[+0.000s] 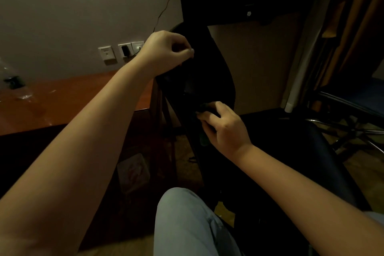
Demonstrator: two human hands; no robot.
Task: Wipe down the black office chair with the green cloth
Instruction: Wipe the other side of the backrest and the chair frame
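Knee in jeans (187, 214) sits near the black office chair (207, 64); left grip (166, 52) clamps the backrest top, right grip (222, 127) pinches the green cloth (205, 108) on the lower backrest; risk: chair swivels away if the top hold slips.

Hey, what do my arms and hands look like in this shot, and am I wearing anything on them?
The left forearm and right forearm are bare to the frame's edge, with no sleeve in view. The left hand and right hand have no gloves, and no watch, bracelet or ring shows, though the light is dim. Below them is a knee in light blue jeans.
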